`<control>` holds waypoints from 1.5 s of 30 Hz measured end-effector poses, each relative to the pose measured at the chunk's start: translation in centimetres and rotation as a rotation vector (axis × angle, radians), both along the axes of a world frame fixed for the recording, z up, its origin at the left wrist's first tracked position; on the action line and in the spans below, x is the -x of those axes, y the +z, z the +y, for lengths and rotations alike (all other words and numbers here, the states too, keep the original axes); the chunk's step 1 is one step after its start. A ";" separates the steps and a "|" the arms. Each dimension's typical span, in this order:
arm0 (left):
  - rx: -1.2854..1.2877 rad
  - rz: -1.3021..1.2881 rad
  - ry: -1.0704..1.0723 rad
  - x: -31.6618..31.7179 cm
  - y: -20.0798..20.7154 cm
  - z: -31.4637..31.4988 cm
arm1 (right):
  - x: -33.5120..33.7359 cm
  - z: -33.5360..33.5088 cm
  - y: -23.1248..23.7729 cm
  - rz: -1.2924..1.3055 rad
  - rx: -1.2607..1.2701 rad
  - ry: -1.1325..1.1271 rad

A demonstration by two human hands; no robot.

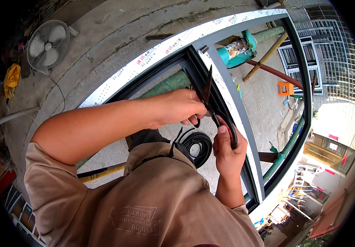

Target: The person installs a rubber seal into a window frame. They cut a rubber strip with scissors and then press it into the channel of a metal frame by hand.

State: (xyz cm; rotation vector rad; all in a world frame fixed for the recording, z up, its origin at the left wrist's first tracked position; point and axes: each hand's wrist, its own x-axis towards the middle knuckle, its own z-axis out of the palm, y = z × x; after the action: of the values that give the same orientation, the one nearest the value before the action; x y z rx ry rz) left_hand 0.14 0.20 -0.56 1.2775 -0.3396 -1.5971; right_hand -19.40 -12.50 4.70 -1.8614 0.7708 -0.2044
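Holding black scissors (208,88) over a white-and-grey frame (173,46)

Head view: the right hand (229,154) grips their handles; the left hand (179,109) curls beside the blades — its hold, I cannot tell. A black coil (206,150) lies below.

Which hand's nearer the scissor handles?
Right. The right hand grips the scissor handles; the left hand is off to their upper left in the head view, fingers beside the lower part of the blades.

metal scissors (208,92), rubbery-looking coil (205,149), rough concrete floor (264,103)
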 end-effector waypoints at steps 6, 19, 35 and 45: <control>0.055 0.043 0.020 -0.1 0.5 0.0 | -2.2 -1.5 3.9 0.144 0.050 0.032; 0.108 0.046 0.072 -0.4 0.9 0.0 | -4.5 -2.4 4.2 0.107 -0.108 0.045; 0.112 -0.045 -0.001 0.0 0.7 0.0 | -2.4 -2.0 3.0 0.066 -0.209 -0.006; 0.132 -0.044 0.040 0.5 0.8 0.0 | -0.8 -2.9 3.1 0.000 -0.274 -0.005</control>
State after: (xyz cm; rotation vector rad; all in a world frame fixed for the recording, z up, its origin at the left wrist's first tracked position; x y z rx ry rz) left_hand -0.37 0.24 0.26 1.2126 -0.4367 -1.4897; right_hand -18.62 -15.41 7.77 -1.6006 0.7631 -0.0958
